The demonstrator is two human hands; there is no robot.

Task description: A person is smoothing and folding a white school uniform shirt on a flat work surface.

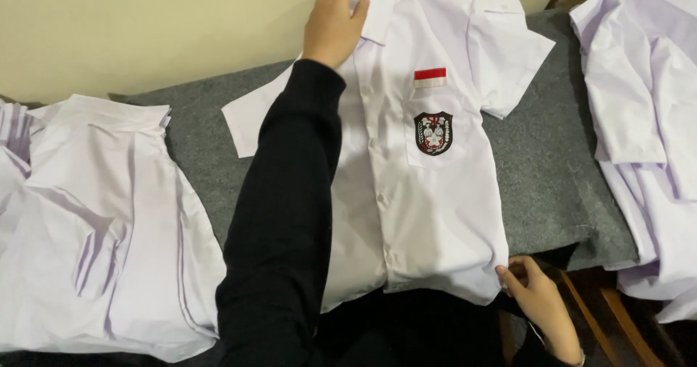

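left hand [335, 20] stretched far forward, pinching; right hand [536, 294] near, pinching.

We're at a garment ironing or finishing station: a grey felt-padded table [552, 185], with stacks of white uniform shirts [109, 222] on both sides.

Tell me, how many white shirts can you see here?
3 at least: one white shirt spread flat in the middle under both hands, one pile at left, another at right. The side piles may hide more.

You've got white shirts piled left [94, 229] and right [646, 120] on a grey blanket [544, 171], cream wall [131, 26] behind.
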